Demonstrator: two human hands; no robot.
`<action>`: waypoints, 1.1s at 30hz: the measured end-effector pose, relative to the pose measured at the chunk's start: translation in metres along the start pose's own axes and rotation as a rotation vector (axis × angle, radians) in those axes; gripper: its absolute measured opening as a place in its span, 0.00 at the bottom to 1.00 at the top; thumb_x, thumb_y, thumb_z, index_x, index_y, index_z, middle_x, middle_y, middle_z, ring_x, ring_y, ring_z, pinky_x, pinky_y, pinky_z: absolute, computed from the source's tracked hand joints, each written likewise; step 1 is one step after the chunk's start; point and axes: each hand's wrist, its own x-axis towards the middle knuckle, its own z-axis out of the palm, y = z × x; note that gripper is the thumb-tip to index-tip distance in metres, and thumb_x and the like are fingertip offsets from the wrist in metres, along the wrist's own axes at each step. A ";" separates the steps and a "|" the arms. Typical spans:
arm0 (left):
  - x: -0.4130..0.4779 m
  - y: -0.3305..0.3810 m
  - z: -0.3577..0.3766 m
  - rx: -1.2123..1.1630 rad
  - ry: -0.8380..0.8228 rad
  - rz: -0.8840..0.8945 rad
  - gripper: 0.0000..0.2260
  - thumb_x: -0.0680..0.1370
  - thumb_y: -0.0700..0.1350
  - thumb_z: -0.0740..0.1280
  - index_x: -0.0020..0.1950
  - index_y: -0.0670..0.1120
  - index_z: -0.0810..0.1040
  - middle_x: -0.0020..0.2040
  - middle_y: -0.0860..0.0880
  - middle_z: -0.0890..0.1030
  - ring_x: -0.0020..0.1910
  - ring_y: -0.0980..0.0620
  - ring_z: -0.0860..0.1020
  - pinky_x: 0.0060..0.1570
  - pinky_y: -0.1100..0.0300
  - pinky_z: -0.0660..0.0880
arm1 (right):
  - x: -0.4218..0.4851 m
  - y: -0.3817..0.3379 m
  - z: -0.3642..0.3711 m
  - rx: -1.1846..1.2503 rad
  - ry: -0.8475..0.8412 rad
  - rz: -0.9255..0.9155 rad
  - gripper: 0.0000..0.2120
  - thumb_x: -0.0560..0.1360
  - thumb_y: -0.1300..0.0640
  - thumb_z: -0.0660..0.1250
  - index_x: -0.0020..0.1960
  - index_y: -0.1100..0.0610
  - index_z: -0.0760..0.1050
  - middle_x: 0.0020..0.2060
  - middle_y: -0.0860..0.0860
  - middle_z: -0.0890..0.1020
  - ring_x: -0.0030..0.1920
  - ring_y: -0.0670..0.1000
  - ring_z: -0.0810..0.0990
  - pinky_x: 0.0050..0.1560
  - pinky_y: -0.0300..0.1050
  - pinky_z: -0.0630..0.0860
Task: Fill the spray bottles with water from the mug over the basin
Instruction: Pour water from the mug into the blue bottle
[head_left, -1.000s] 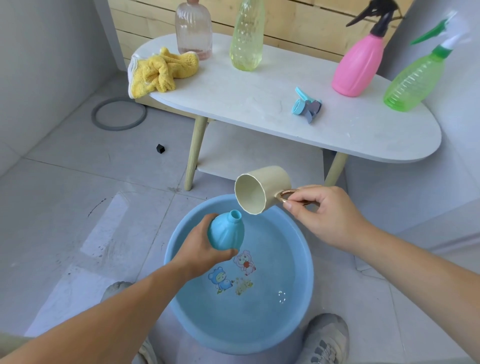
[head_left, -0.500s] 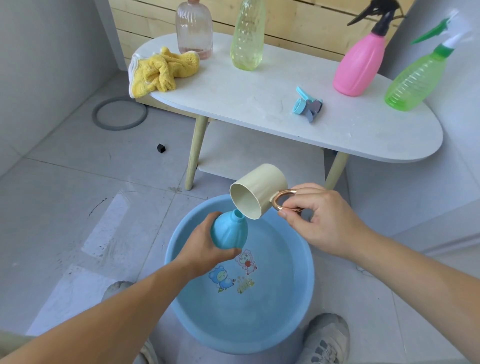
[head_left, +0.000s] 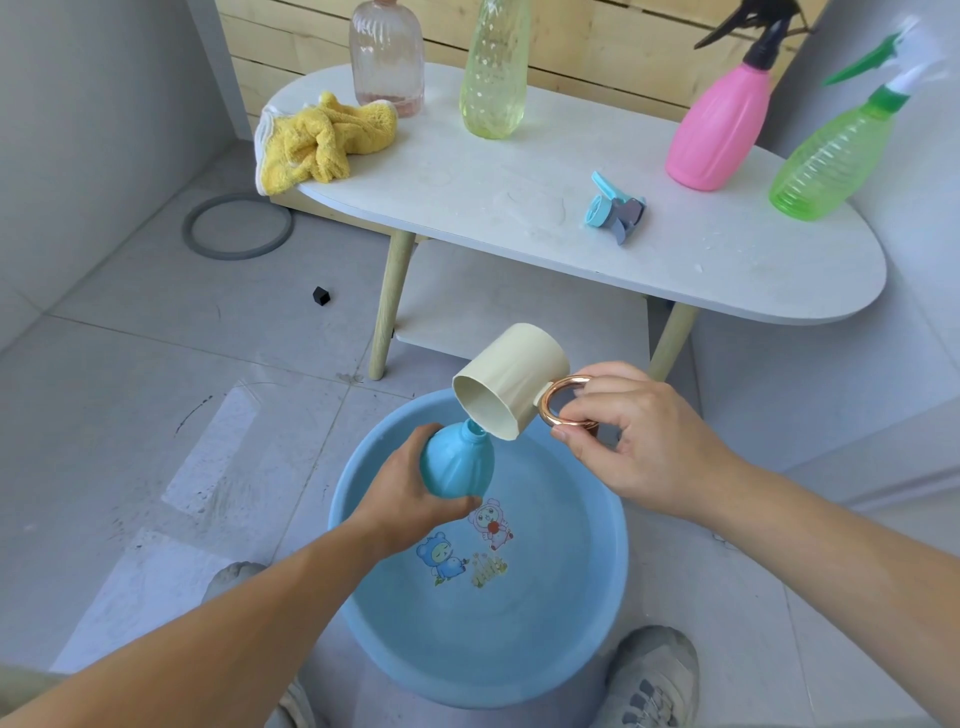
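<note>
Cream mug tipped mouth-down-left, rim at blue spray bottle neck, above basin. Right hand pinches its ring handle; left hand grips upright bottle.

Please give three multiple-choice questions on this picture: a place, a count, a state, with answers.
1. Where does the loose spray head lie? A on the table B in a drawer C on a chair
2. How many bottles stand on the table? A two B four C six
3. How is the mug held? A upright B tipped over the blue bottle C upside down on the table

Answers: A, it lies on the tabletop; B, pink-tinted bottle, yellow bottle, pink sprayer, green sprayer; B, the right hand tilts it over the bottle that the left hand holds.
</note>
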 end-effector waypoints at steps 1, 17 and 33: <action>0.000 0.000 0.000 0.002 0.000 0.002 0.38 0.64 0.51 0.83 0.68 0.61 0.67 0.56 0.57 0.78 0.52 0.54 0.80 0.42 0.57 0.84 | 0.000 0.001 0.000 -0.004 0.002 -0.006 0.15 0.77 0.48 0.62 0.40 0.56 0.81 0.33 0.42 0.76 0.51 0.49 0.76 0.55 0.41 0.72; -0.002 0.003 -0.001 0.012 -0.003 0.001 0.37 0.65 0.52 0.83 0.66 0.63 0.65 0.56 0.59 0.76 0.53 0.55 0.79 0.43 0.60 0.82 | 0.002 0.007 -0.004 -0.157 0.014 -0.194 0.13 0.79 0.54 0.63 0.40 0.58 0.81 0.34 0.50 0.77 0.56 0.57 0.76 0.60 0.43 0.72; -0.005 0.008 -0.003 -0.088 0.034 0.025 0.35 0.65 0.45 0.84 0.63 0.59 0.67 0.55 0.56 0.76 0.51 0.55 0.79 0.40 0.61 0.82 | -0.008 0.042 0.071 0.549 -0.003 0.988 0.14 0.78 0.52 0.68 0.37 0.58 0.81 0.25 0.46 0.79 0.32 0.49 0.74 0.37 0.42 0.69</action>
